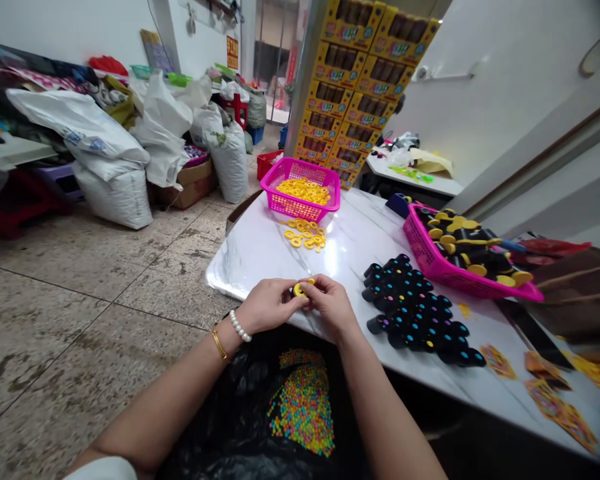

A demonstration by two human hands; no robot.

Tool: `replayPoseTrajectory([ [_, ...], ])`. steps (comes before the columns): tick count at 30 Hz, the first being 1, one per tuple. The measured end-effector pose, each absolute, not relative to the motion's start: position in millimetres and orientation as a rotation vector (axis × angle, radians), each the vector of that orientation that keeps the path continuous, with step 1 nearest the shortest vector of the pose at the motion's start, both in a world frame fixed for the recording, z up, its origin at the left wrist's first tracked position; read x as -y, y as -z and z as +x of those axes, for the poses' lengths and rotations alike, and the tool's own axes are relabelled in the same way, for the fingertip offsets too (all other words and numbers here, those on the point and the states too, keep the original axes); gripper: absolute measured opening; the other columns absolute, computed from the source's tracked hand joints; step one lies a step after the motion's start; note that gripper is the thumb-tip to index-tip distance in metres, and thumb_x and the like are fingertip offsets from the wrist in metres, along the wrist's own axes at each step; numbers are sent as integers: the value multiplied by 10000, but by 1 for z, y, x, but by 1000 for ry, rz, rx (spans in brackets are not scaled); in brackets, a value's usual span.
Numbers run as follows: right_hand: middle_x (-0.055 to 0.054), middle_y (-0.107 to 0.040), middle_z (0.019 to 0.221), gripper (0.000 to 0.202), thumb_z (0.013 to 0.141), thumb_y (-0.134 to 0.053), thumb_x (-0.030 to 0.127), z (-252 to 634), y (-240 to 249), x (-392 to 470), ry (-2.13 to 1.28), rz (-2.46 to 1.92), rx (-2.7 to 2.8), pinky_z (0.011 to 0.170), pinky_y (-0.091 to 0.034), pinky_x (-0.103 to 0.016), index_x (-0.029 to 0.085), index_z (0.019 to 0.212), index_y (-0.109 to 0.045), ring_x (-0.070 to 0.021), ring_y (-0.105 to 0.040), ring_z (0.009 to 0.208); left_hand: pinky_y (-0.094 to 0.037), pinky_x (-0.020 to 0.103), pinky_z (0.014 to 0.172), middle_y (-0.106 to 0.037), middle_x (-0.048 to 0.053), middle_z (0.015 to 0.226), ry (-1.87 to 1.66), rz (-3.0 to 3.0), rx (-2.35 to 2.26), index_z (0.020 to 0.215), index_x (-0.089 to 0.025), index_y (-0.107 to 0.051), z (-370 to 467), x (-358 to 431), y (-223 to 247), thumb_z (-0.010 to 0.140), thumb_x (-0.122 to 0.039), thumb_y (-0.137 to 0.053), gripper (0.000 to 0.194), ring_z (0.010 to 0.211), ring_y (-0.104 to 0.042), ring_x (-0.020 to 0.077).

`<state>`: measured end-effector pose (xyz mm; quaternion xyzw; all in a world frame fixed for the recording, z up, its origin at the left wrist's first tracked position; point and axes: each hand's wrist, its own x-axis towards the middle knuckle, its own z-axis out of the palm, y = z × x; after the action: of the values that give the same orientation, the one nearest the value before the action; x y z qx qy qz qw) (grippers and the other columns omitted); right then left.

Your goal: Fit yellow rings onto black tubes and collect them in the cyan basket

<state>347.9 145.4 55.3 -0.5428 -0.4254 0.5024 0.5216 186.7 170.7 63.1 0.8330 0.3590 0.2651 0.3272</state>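
Note:
Near the table's front edge, my left hand (271, 303) and my right hand (329, 300) meet with fingers pinched on a small round yellow plastic piece (300, 289). Part of that piece is hidden by the fingers. Just beyond my hands, loose yellow ring-shaped pieces (305, 235) lie on the white marbled table (250, 248). Below my wrists, a black plastic bag (240, 407) holds many tiny multicoloured beads (305, 403). To the right of my right hand stands a cluster of black cylinders (420, 307) with coloured dots on top.
A pink basket (300, 212) of yellow pieces stands at the table's far end. Another pink basket (460, 283), at right, holds black and yellow parts. Stacked yellow boxes (347, 93) rise behind. White sacks (113, 193) line the floor at left. Printed cards (560, 410) lie front right.

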Motion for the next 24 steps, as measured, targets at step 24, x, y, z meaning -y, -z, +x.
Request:
replayPoseTrajectory([
  [24, 26, -594, 681, 272, 776, -658, 401, 346, -52, -141, -1071, -1331, 1183, 450, -399, -221, 170, 920, -650, -82, -481, 458, -435, 291, 785, -698, 46, 979, -921, 2173, -1105, 1128, -205, -632, 199, -160, -46, 942, -333, -427, 306, 878, -617, 181],
])
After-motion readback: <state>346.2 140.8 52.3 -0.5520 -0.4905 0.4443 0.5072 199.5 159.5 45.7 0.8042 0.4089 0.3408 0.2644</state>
